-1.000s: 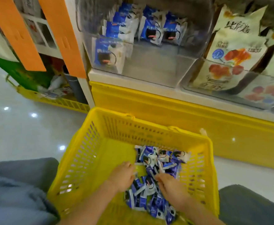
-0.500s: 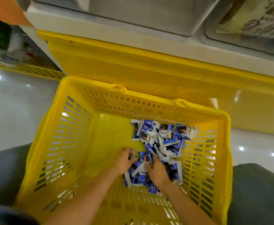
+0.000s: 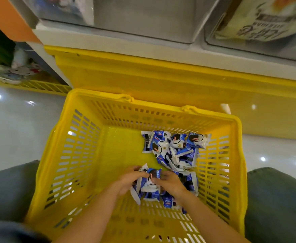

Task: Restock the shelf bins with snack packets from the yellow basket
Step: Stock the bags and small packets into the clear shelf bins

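Closer together now, left hand [image 3: 129,179] and right hand [image 3: 171,181] lift bunch of snack packets [image 3: 151,185] off pile [image 3: 175,149], low inside yellow basket [image 3: 84,155]. Fingers [image 3: 140,174] curled round bunch. Packets look light, soft, slippery; squeeze from both sides.

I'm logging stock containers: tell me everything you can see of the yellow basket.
The yellow basket looks like rigid plastic: rectangular, open-topped, with slotted walls. It stands upright before the yellow shelf base, snack packets heaped along its right side. The left hand and right hand grip packets inside it.
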A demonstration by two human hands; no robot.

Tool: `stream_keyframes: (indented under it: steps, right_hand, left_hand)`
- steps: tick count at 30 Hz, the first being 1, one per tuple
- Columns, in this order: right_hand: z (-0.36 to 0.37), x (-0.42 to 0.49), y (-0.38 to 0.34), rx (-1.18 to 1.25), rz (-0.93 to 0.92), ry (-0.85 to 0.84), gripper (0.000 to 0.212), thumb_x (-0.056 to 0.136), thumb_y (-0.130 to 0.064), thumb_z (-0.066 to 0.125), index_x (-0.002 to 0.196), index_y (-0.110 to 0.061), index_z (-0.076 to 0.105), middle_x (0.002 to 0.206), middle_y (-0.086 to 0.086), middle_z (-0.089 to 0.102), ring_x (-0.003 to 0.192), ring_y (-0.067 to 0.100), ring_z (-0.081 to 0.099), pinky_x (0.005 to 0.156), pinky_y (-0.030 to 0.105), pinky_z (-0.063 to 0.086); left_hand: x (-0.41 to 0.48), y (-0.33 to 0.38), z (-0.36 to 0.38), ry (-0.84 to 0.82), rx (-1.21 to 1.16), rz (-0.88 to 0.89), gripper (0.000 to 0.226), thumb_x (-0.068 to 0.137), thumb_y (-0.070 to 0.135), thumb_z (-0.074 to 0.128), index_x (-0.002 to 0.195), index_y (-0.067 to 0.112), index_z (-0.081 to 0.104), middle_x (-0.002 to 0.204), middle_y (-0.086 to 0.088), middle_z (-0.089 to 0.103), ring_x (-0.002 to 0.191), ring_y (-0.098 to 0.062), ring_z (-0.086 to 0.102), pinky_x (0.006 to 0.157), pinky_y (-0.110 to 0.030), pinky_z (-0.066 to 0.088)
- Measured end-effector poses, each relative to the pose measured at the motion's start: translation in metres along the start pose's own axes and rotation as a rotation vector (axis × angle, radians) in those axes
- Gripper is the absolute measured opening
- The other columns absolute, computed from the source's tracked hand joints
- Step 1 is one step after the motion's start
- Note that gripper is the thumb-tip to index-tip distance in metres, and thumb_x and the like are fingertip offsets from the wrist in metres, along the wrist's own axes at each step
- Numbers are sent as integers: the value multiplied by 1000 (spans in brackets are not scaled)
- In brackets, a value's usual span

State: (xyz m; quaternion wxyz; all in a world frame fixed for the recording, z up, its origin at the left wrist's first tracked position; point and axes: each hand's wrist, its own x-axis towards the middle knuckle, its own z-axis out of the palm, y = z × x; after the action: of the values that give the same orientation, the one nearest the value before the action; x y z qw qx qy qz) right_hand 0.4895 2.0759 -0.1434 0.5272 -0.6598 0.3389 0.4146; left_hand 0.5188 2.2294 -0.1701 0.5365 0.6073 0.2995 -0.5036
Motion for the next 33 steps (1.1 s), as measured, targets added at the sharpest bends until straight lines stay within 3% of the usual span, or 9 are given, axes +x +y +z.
stream_keyframes:
  steps: [5, 8, 10, 13, 15, 19, 22, 28, 33]
  right_hand:
    - [-13, -19, -22, -14, -169, -72, 22, 82, -18, 71, 95, -26, 57, 85, -11, 60, 70, -6, 58, 57, 7, 46]
    - [-17, -34, -38, -21, -259, 1, 34, 88, -29, 64, 119, -19, 54, 111, -3, 56, 101, 7, 57, 82, 19, 47]
    - [-21, -42, -48, 3, -302, 44, 52, 92, -32, 57, 137, -12, 43, 124, 3, 53, 114, 17, 53, 93, 29, 44]
    - [-27, -60, -63, -2, -388, 71, 50, 95, -37, 49, 136, -8, 46, 82, -11, 49, 67, -5, 50, 58, 10, 42]
    - [-28, -73, -72, 8, -461, 85, 45, 97, -34, 47, 133, -8, 49, 81, -11, 51, 65, -3, 53, 49, 8, 43]
    - [-25, -105, -92, -3, -652, 101, 32, 96, -25, 49, 123, -9, 58, 93, -12, 65, 72, -4, 63, 56, 10, 48]
    - [-21, -129, -106, -47, -750, 71, 22, 95, -18, 53, 115, -17, 61, 92, -15, 67, 72, -11, 63, 58, 6, 45]
    - [-24, -170, -134, -231, -875, 53, 28, 84, -15, 68, 110, -25, 60, 104, -8, 68, 94, 1, 65, 80, 15, 51]
    - [-32, -206, -167, -242, -987, 94, 24, 88, -19, 63, 112, -20, 61, 101, -11, 69, 86, -6, 64, 73, 9, 48]
  left_hand:
    - [-37, 17, -3, -232, 93, 18, 55, 71, 5, 77, 121, 15, 56, 114, -5, 67, 109, -21, 60, 98, -41, 44]
    - [-52, 28, -8, -193, 64, 111, 48, 75, -4, 72, 111, 24, 57, 98, -4, 71, 84, -17, 67, 71, -31, 53]
    - [-63, 38, -11, -125, 20, 160, 41, 80, -2, 67, 112, 21, 55, 95, -5, 68, 82, -18, 64, 72, -31, 52]
    - [-81, 52, -12, -62, -37, 234, 41, 85, 13, 66, 120, 19, 45, 107, 2, 63, 100, -17, 58, 101, -38, 39]
    - [-96, 61, -12, -60, -47, 323, 37, 87, 18, 64, 118, 24, 44, 105, 7, 60, 98, -12, 57, 101, -37, 35]
    - [-130, 79, -9, -99, -204, 465, 17, 92, 21, 55, 108, 27, 51, 97, 2, 70, 84, -17, 69, 72, -36, 56]
    - [-155, 89, -9, -154, -249, 570, 32, 83, 34, 61, 113, 23, 57, 99, -2, 73, 86, -21, 71, 60, -33, 56]
    - [-196, 105, -18, -29, -137, 708, 41, 75, 25, 72, 113, 22, 57, 102, 1, 72, 94, -16, 67, 80, -38, 54]
    - [-236, 129, -35, 8, 18, 893, 36, 84, 17, 65, 117, 24, 53, 112, 3, 66, 100, -9, 63, 92, -30, 49]
